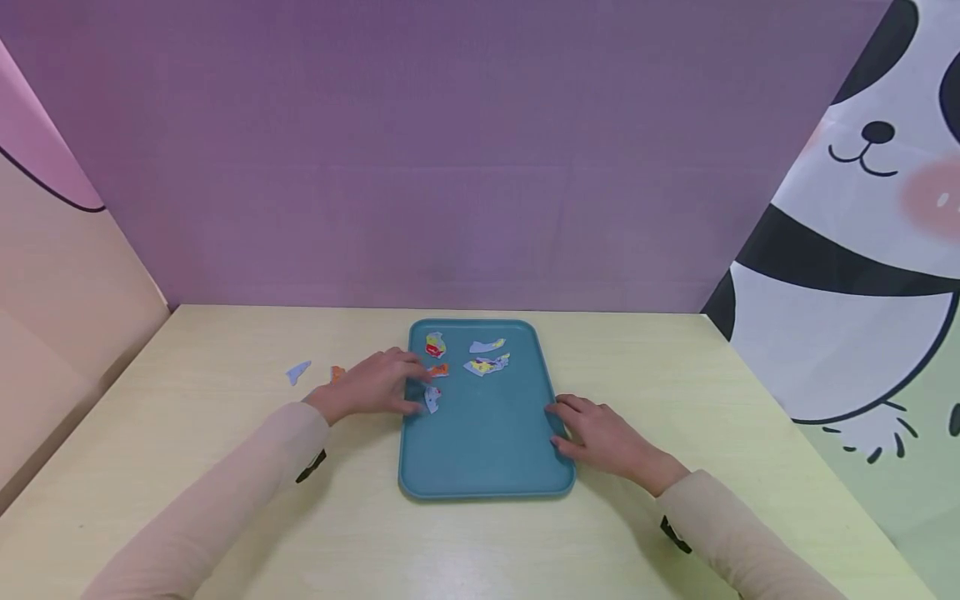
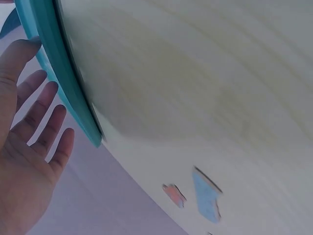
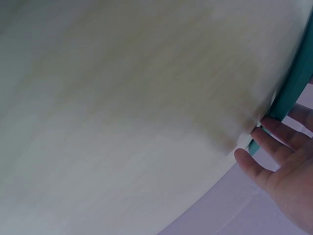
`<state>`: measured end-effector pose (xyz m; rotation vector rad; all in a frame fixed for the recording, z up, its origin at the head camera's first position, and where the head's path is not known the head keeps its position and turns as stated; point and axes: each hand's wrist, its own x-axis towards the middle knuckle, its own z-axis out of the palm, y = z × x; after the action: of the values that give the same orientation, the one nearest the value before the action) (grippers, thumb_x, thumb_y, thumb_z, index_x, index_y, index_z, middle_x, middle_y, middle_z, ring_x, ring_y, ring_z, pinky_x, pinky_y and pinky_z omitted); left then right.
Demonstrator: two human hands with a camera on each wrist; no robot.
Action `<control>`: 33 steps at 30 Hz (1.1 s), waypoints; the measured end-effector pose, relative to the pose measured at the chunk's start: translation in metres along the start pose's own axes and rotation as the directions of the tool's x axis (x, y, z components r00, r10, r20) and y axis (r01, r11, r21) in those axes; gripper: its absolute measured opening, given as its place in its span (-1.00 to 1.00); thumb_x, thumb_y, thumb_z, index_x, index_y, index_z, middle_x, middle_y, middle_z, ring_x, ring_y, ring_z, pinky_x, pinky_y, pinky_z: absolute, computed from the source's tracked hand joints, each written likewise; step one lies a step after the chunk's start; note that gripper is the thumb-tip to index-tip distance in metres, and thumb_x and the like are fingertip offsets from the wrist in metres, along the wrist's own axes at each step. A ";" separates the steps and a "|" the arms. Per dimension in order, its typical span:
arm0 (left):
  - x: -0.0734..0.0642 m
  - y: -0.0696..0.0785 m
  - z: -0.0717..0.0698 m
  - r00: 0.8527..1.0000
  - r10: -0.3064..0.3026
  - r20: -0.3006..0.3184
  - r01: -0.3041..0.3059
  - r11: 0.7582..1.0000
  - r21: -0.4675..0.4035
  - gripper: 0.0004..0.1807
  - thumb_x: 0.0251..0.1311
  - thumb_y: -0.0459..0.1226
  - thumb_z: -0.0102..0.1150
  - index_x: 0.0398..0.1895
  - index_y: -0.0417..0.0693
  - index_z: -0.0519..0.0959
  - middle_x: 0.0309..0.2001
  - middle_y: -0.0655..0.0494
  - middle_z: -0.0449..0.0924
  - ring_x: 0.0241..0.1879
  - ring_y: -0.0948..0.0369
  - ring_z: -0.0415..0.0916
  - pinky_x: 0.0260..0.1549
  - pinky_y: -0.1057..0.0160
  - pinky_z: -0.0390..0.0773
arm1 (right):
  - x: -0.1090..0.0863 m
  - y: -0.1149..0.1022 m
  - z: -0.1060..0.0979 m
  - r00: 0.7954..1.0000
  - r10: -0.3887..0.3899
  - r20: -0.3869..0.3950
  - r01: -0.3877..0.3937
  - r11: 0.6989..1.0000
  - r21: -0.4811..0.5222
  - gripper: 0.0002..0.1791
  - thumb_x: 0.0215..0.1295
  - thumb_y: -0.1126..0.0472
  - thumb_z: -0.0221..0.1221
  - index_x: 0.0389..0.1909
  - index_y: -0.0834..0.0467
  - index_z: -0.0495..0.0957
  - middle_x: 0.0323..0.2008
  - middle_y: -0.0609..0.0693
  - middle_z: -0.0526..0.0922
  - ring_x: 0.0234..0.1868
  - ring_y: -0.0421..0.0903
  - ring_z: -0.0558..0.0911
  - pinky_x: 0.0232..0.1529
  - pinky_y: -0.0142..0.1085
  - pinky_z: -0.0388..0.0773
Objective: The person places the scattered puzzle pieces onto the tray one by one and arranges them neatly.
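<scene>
A blue-green tray [image 1: 487, 450] lies on the table, holding several flat, printed puzzle pieces. My left hand [image 1: 378, 382] reaches over its left rim, fingers spread and slightly bent. Its fingertips are close to an orange piece [image 1: 439, 370] and a pale blue piece [image 1: 432, 400]; whether they touch cannot be told. In the left wrist view the palm [image 2: 24, 186] shows nothing held. My right hand [image 1: 600, 433] rests at the tray's right rim, fingertips on or against it. Further up lie a red-and-yellow piece [image 1: 435, 343], a light blue strip [image 1: 487, 346] and a yellow-and-purple piece [image 1: 487, 365].
Left of the tray, a blue piece [image 1: 297, 372] and an orange piece [image 1: 337, 372] lie on the wooden table [image 1: 480, 550]; the left hand partly covers the orange one. A purple backdrop [image 1: 450, 167] stands behind the table, and a panda print [image 1: 862, 250] is at the right.
</scene>
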<state>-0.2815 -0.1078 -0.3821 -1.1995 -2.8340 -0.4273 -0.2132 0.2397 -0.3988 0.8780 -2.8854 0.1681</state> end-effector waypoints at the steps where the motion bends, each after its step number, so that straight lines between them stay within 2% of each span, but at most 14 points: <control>1: -0.001 -0.002 0.000 1.000 -0.008 -0.002 0.008 1.000 -0.005 -0.56 -0.08 -0.06 0.34 -0.07 0.05 0.60 -0.02 0.10 0.54 -0.01 0.11 0.41 -0.01 0.11 0.43 | 0.000 0.000 0.000 1.000 0.001 0.001 -0.001 1.000 0.000 -0.52 0.16 0.07 0.16 0.05 0.25 0.45 0.06 0.21 0.48 0.06 0.12 0.49 -0.13 0.02 0.49; 15: -0.027 -0.025 -0.014 0.996 -0.081 -0.033 0.078 0.993 -0.084 -0.60 -0.02 -0.14 0.28 -0.06 -0.02 0.58 -0.06 0.13 0.54 -0.01 0.10 0.40 0.02 0.07 0.41 | 0.000 0.001 0.001 1.000 -0.001 0.009 0.001 1.000 -0.005 -0.53 0.18 0.07 0.15 0.05 0.25 0.44 0.06 0.20 0.48 0.06 0.11 0.50 -0.13 0.01 0.49; 22: -0.039 -0.041 -0.019 0.988 -0.150 -0.031 0.147 0.985 -0.095 -0.59 -0.01 -0.15 0.28 -0.04 -0.03 0.57 -0.03 0.13 0.53 0.03 0.07 0.38 0.04 0.05 0.40 | -0.001 0.000 0.000 0.999 -0.032 -0.041 0.032 0.999 0.007 -0.53 0.18 0.04 0.15 0.01 0.28 0.45 0.01 0.22 0.49 0.02 0.13 0.51 -0.15 0.03 0.49; 29: -0.047 -0.054 -0.020 0.983 -0.181 -0.043 0.176 0.980 -0.090 -0.59 -0.01 -0.16 0.29 -0.05 -0.07 0.57 -0.08 0.09 0.54 -0.22 0.12 0.41 -0.11 0.12 0.43 | 0.000 0.000 0.000 1.000 0.001 -0.002 -0.001 1.000 0.014 -0.52 0.16 0.08 0.16 0.05 0.26 0.44 0.05 0.22 0.48 0.07 0.13 0.49 -0.08 0.04 0.47; 33: -0.052 -0.061 -0.021 0.979 -0.201 -0.040 0.197 0.977 -0.083 -0.59 -0.01 -0.18 0.29 -0.05 -0.09 0.57 -0.08 0.05 0.54 -0.16 0.08 0.40 -0.04 0.05 0.41 | 0.000 -0.001 -0.001 1.000 0.009 0.012 -0.009 1.000 0.010 -0.52 0.17 0.08 0.16 0.06 0.25 0.44 0.07 0.20 0.47 0.08 0.12 0.48 -0.07 0.03 0.47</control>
<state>-0.2900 -0.1904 -0.3832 -0.9047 -2.9313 -0.5738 -0.2124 0.2394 -0.3981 0.8707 -2.9028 0.1796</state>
